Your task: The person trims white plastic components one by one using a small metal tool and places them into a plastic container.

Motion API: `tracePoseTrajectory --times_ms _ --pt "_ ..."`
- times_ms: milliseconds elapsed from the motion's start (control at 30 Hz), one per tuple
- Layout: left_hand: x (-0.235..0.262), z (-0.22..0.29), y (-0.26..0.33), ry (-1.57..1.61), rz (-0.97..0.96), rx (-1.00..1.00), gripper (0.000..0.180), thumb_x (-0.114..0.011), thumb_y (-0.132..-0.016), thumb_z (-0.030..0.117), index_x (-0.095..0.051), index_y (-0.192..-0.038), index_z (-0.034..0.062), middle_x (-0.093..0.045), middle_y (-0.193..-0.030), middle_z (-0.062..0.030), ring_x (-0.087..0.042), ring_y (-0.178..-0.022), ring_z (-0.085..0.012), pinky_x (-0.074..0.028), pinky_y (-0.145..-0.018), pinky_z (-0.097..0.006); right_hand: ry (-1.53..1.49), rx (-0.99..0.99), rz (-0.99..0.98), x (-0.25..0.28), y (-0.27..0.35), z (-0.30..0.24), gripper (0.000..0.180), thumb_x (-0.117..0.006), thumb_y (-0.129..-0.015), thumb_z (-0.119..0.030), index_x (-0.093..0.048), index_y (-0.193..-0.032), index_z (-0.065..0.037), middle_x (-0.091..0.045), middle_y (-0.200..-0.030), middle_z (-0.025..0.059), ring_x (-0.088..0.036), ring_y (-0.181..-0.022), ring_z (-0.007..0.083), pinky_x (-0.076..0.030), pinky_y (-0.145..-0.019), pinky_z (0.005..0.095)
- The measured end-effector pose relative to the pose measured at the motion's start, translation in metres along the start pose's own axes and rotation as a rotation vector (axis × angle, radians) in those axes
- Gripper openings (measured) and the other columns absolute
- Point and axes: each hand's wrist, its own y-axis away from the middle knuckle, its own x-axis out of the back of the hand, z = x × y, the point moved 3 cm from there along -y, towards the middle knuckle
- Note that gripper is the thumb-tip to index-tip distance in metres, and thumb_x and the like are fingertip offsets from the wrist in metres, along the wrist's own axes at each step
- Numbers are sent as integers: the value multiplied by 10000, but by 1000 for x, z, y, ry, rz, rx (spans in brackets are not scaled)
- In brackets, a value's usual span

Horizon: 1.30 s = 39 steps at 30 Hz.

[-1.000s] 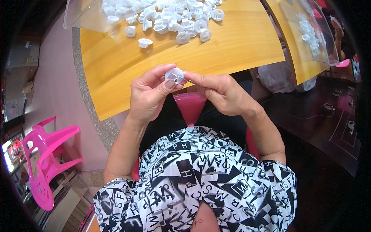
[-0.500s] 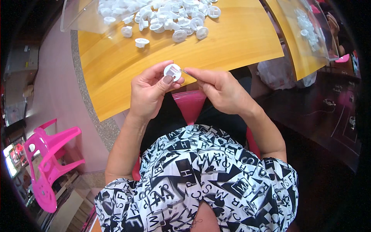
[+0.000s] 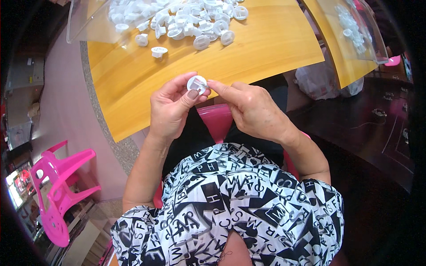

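My left hand pinches a small round white plastic piece between thumb and fingers, above the near edge of the table. The face turned up has a raised, slotted middle. From the right, my right hand reaches up to its rim, index finger stretched toward it and the other fingers curled under. A thin metal piece shows at the right side of the plastic piece, by the right fingertip; its full shape is hidden. One similar white piece lies by itself on the table.
The wooden table carries a heap of white plastic pieces, partly in a clear bin. A second clear bin with white pieces stands at right. Plastic bags hang below. A pink stool lies tipped at left.
My right index finger has come closer to the round piece's right rim. The thin metal piece, earlier sticking out between the right fingers and the rim, now lies against the round piece.
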Motion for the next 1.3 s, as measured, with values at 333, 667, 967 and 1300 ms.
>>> tracePoseTrajectory --times_ms 333,667,967,1300 --pt "-3 -1 5 -156 12 -71 348 -632 -871 2 -557 -1208 -48 -630 -1079 -164 -649 -951 -226 -556 -848 -330 129 9 -12 -9 2 -1 454 -566 -793 -7 -538 -1244 -41 -604 -771 185 -627 -694 356 -505 -613 426" --pt "1 -1 4 -462 -102 -267 300 -630 -830 -97 -615 -1126 -48 -581 -1115 -139 -626 -987 -217 -553 -835 -308 78 7 -191 -3 -6 1 285 -550 -803 -55 -586 -1082 -14 -618 -716 224 -639 -710 379 -507 -613 448" --pt "3 4 2 -257 17 30 366 -648 -860 9 -565 -1214 -31 -625 -1063 -149 -652 -910 -222 -550 -812 -316 -405 19 -107 0 -10 8 297 -479 -826 28 -605 -1094 6 -634 -853 244 -638 -839 386 -506 -720 395" --pt "2 5 1 -128 -8 -122 417 -632 -858 -41 -516 -1259 -38 -623 -1104 -164 -645 -984 -223 -551 -874 -324 -465 -70 15 -14 -7 5 411 -469 -891 41 -527 -1293 -21 -625 -775 131 -539 -687 109 -468 -677 239"
